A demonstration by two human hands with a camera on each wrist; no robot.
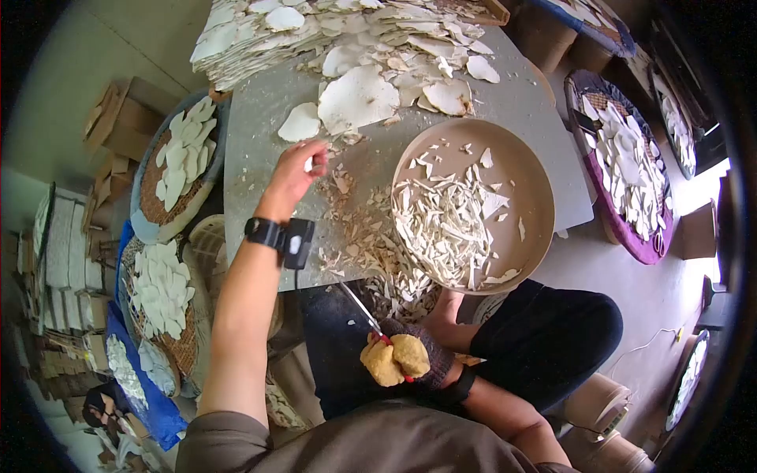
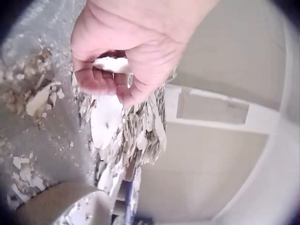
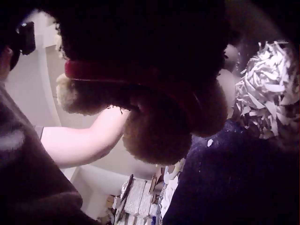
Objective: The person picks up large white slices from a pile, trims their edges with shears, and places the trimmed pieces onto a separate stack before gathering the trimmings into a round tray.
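Note:
My left hand [image 1: 296, 173] is over the grey table, its fingers curled round a small white flat piece [image 2: 115, 64]. Beyond it lie a large pale slice [image 1: 359, 98] and a smaller one [image 1: 300, 123]. Low over my lap, my right hand [image 1: 432, 353], in a dark knitted glove, grips scissors [image 1: 361, 306] by red handles wrapped in yellow sponge padding [image 1: 382, 364]. Their blades point toward the table edge. Right of my left hand, a round tan tray [image 1: 532, 229] holds many thin white strips. In the right wrist view, the padded handles [image 3: 157, 140] are in deep shadow.
A tall stack of pale slices [image 1: 260, 39] fills the table's far side. Brown and white scraps [image 1: 347, 213] litter the table by the tray. Round baskets of slices stand left [image 1: 146, 213] and right [image 1: 658, 248]. Another person [image 1: 102, 406] is at lower left.

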